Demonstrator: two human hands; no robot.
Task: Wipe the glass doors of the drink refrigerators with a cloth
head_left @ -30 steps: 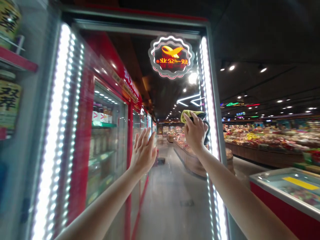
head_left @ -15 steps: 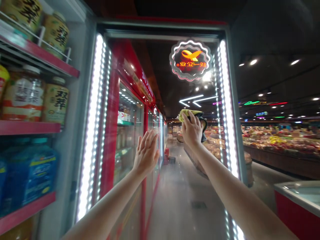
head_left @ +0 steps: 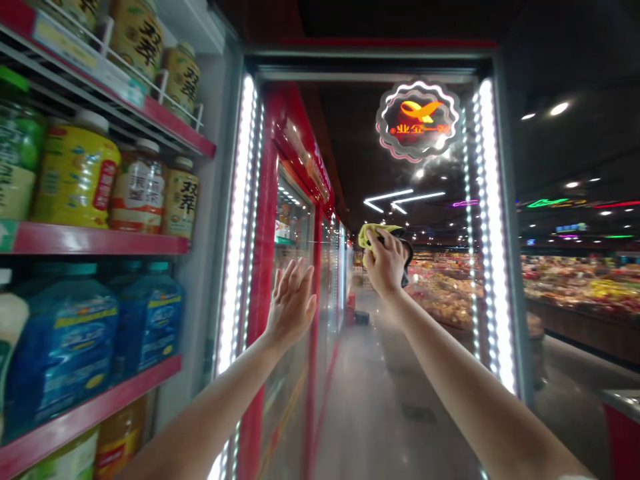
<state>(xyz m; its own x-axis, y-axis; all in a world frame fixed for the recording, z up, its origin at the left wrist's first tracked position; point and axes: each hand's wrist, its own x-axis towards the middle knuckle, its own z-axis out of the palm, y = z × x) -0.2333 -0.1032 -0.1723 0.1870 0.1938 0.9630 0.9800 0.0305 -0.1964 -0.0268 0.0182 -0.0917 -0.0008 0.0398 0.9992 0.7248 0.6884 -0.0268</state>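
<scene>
A glass door in a grey frame [head_left: 509, 200] with bright light strips stands in front of me. My right hand [head_left: 386, 263] presses a yellow and dark cloth [head_left: 369, 235] against the glass, its fingers curled over the cloth. My left hand [head_left: 291, 303] is raised, palm toward the glass, with its fingers stretched out and nothing in it; whether it touches the pane I cannot tell. A round logo sticker [head_left: 418, 121] is on the upper right of the glass, above my right hand.
Shelves with a red edge [head_left: 100, 239] hold drink bottles [head_left: 75, 327] at the left. Red fridges [head_left: 257, 280] line the aisle behind the glass. Produce stands [head_left: 590, 287] are at the right, and a red-sided case [head_left: 623, 433] is at the lower right.
The view has turned left, so the door frame and sticker appear further right and more bottles show. Both hands keep about the same place in the picture and are now further left on the glass.
</scene>
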